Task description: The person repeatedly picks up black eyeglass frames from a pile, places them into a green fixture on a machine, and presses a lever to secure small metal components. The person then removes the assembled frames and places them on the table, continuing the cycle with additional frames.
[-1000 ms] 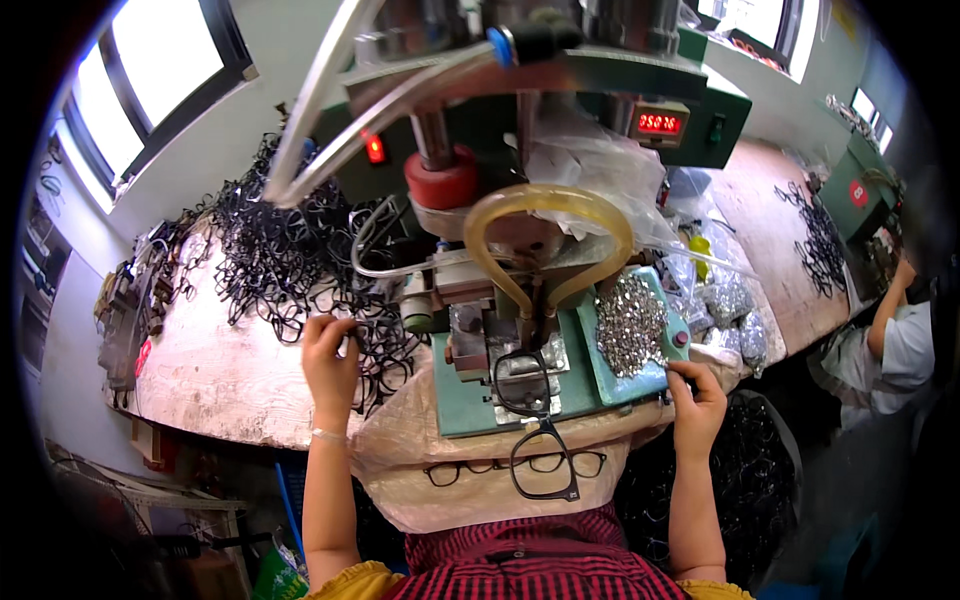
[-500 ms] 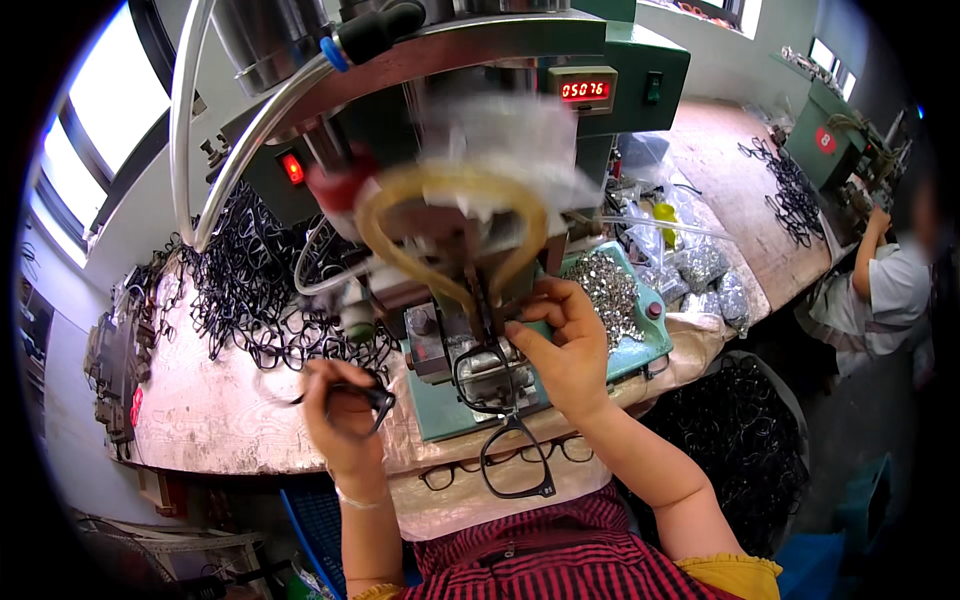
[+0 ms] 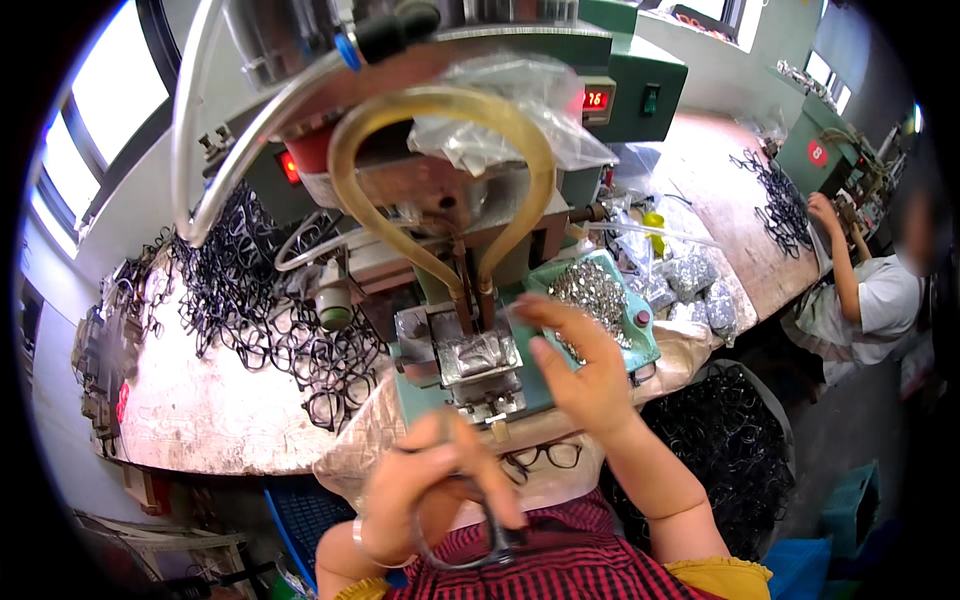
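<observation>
- Head view: left hand (image 3: pixel 435 485) curled around a black eyeglass frame (image 3: pixel 499 545), over the checkered apron (image 3: pixel 575 545), near the table's front edge.
- Right hand (image 3: pixel 590 375) loosely spread, seemingly empty, beside the green tray (image 3: pixel 641 352).

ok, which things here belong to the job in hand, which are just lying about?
In use, apparently:
glasses frame in left hand
metal fixture near right hand
black frames heap
tray of metal bits

Likely lying about:
clear plastic bag
yellow item
</observation>
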`<action>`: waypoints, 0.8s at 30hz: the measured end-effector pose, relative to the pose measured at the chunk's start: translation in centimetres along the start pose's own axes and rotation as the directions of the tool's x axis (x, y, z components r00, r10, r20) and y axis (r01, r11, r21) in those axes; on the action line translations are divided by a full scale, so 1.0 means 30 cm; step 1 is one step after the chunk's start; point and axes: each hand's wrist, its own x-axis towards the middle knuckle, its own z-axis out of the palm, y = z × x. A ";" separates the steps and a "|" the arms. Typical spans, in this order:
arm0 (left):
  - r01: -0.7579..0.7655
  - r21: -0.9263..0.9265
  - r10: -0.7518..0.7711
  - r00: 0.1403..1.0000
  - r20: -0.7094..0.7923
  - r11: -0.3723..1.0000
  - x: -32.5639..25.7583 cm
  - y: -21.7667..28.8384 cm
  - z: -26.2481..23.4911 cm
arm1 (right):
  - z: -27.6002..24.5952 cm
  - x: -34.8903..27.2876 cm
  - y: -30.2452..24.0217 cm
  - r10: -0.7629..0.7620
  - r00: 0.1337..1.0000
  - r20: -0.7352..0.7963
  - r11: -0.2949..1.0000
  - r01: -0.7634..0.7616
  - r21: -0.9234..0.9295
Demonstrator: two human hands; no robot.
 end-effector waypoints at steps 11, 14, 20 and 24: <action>0.304 -0.409 -0.301 0.951 0.074 0.860 0.105 -0.209 -0.091 | -0.107 -0.055 0.280 -0.172 0.985 0.034 0.755 0.154 -0.637; 0.306 -0.272 -0.310 0.950 0.032 0.912 0.108 -0.192 -0.079 | -0.072 0.010 0.285 -0.106 0.957 0.272 0.726 0.261 -0.636; 0.048 0.292 0.033 0.963 -0.268 0.955 -0.124 -0.260 -0.221 | -0.132 -0.064 0.367 0.105 0.936 -0.336 0.984 -0.146 -0.098; -0.134 0.762 0.749 0.351 -0.562 0.634 -0.238 -0.070 -0.408 | -0.166 -0.171 0.392 0.487 0.732 -0.477 0.847 -0.263 0.461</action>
